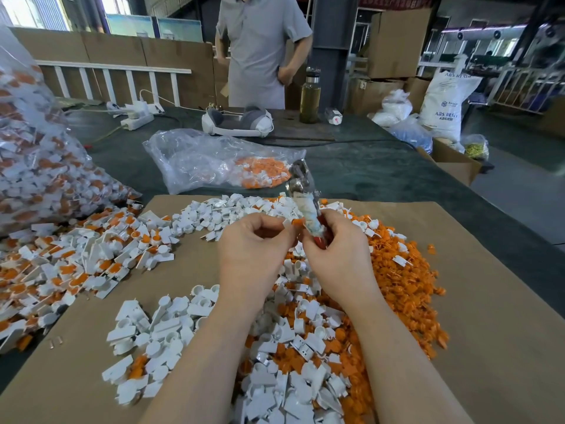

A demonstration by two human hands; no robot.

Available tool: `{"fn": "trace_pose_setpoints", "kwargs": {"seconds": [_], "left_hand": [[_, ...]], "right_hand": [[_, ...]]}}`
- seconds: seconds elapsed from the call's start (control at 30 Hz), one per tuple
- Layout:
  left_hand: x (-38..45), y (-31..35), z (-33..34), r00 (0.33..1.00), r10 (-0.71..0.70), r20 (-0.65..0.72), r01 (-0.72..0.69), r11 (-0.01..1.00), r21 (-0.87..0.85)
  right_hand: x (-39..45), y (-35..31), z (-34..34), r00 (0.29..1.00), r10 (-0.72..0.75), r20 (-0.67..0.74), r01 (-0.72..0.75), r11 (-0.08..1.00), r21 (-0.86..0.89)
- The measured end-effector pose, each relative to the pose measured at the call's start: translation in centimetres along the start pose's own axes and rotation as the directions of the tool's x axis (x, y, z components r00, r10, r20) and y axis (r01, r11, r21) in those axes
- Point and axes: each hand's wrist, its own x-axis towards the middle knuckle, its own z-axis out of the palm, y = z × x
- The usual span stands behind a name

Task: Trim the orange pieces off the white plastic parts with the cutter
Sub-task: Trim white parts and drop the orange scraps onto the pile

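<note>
My right hand (336,252) grips the cutter (301,191) by its cloth-wrapped red handles, metal jaws pointing up and away. Its fingertips meet those of my left hand (253,249), which pinches a small white plastic part with an orange piece (295,222) beside the cutter's handle. Both hands hover above the brown cardboard sheet (477,270). Untrimmed white-and-orange parts (85,258) are heaped at the left. Trimmed white parts (159,328) lie near my left forearm and at the back. A mound of cut orange pieces (400,270) spreads to the right.
A large clear bag of untrimmed parts (39,166) leans at the left. A smaller bag (220,163) lies behind the cardboard. A headset (237,120), power strip (136,120) and bottle (309,97) sit on the table's far side, where a person in grey (260,50) stands.
</note>
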Motion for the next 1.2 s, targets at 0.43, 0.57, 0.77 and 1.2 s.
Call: {"fn": "trace_pose_setpoints", "kwargs": {"seconds": [0.43, 0.57, 0.77, 1.2], "left_hand": [[0.5, 0.1, -0.6, 1.0, 0.005, 0.018, -0.001, 0.98, -0.197], [0.7, 0.1, -0.9, 1.0, 0.011, 0.008, -0.009, 0.965, -0.262], [1.0, 0.3, -1.1, 0.999, 0.034, -0.002, -0.033, 0.955, -0.296], [1.1, 0.3, -1.6, 0.997, 0.072, 0.024, -0.059, 0.938, -0.34]], "right_hand": [[0.2, 0.6, -2.8, 0.925, 0.149, 0.35, -0.183, 0.981, 0.065], [0.2, 0.4, -3.1, 0.879, 0.138, 0.457, -0.161, 0.987, 0.011], [0.2, 0.4, -3.3, 0.833, 0.123, 0.54, -0.148, 0.989, 0.003], [0.0, 0.2, -2.3, 0.851, 0.091, 0.517, -0.086, 0.996, -0.034]]}}
